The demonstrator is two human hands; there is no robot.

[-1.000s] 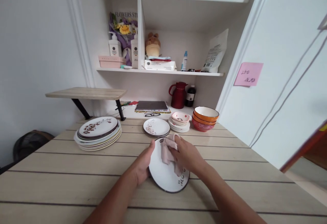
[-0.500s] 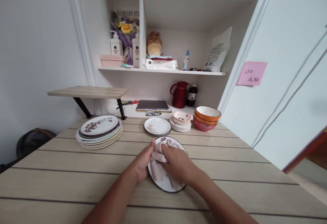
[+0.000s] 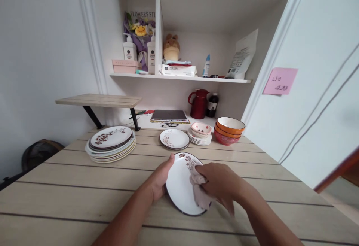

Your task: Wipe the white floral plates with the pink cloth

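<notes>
A white plate (image 3: 181, 186) with a dark rim and brown flower pattern is held tilted above the table, in front of me. My left hand (image 3: 162, 176) grips its left edge, thumb on the rim and the other fingers hidden beneath. A pale pink cloth (image 3: 200, 193) lies bunched against the plate's right side. My right hand (image 3: 218, 182) is closed on this cloth, slightly blurred, with a loose end hanging past the plate's edge.
On the table (image 3: 70, 197), stacked plates (image 3: 112, 145) stand at left under a small raised shelf (image 3: 98, 100). Further back are flowered plates (image 3: 174, 139), small dishes (image 3: 200, 135) and stacked bowls (image 3: 229, 130). A red jug (image 3: 199, 104) stands behind them.
My right hand has slid the cloth from the middle of the plate to its right side, baring the white centre. My left hand still grips the left edge.
</notes>
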